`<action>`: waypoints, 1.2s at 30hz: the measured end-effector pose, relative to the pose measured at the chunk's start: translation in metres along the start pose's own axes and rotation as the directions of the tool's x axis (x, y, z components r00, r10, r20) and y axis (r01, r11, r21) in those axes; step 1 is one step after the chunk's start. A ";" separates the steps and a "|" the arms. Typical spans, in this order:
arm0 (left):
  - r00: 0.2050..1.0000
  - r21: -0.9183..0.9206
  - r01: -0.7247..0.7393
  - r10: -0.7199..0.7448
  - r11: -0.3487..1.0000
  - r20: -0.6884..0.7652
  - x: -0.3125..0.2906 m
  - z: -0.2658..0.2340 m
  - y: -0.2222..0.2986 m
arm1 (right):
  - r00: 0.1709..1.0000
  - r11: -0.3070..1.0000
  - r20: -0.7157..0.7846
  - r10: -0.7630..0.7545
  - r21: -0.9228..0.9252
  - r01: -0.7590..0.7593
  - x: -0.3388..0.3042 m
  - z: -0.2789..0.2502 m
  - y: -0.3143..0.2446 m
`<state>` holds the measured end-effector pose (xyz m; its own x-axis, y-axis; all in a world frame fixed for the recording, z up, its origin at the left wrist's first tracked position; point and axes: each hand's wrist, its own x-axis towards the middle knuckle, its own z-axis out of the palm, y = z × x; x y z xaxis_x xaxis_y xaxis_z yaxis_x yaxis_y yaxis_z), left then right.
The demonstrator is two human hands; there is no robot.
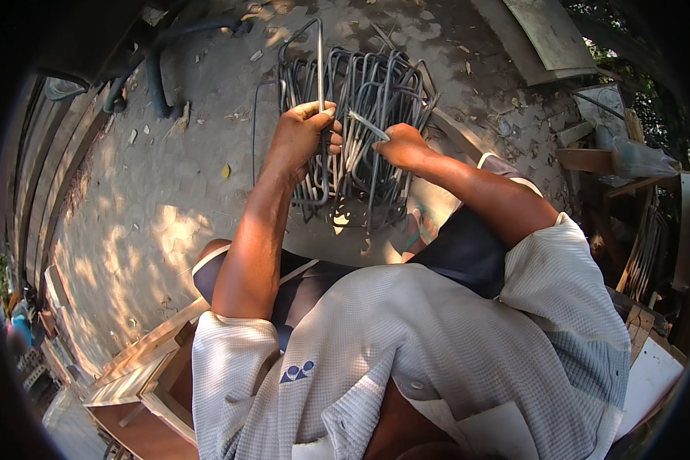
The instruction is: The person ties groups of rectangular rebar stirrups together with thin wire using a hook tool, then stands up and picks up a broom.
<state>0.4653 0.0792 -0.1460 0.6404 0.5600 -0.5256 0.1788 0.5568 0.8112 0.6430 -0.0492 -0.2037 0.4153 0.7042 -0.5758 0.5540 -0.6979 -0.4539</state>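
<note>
My left hand (303, 138) is closed around a bent steel bar (320, 65), which stands up past my thumb and turns at a corner near the top. My right hand (404, 147) pinches a short, thin, pale grey piece (366, 125); whether it is a bundle of wires or a flat strip I cannot tell. Its far end points left, toward my left hand. Below and beyond both hands lies a heap of bent steel bar frames (391, 84), rectangular with rounded corners, packed close together on the ground. The lower part of the held bar merges with the heap.
Dirt ground (192, 138) with scattered leaves surrounds the heap. A dark metal stand with legs (155, 84) is at the far left. Boards and a clear plastic bag (640, 159) lie to the right. A wooden box (142, 402) stands at the near left.
</note>
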 end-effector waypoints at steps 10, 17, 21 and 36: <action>0.998 -0.046 0.050 -0.049 0.998 0.032 0.009 0.016 -0.051 | 0.986 0.986 0.054 -0.159 -0.041 0.161 -0.002 -0.030 -0.041; 0.996 -0.259 0.090 -0.095 0.962 -0.005 0.003 0.014 -0.041 | 0.832 0.823 0.010 -0.555 -0.141 0.551 0.016 -0.021 -0.031; 0.995 -0.251 0.097 -0.088 0.963 0.048 0.002 0.011 -0.049 | 0.802 0.735 0.179 -0.571 -0.324 0.596 0.032 -0.022 -0.030; 0.983 -0.557 0.182 -0.156 0.810 0.095 0.003 0.029 -0.066 | 0.912 0.732 0.357 -0.202 0.674 -0.102 0.013 -0.029 -0.059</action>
<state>0.4772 0.0267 -0.1938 0.6724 0.4056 -0.6191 -0.1545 0.8950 0.4185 0.6364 0.0047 -0.1647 0.0088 0.7365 -0.6764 -0.1229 -0.6705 -0.7317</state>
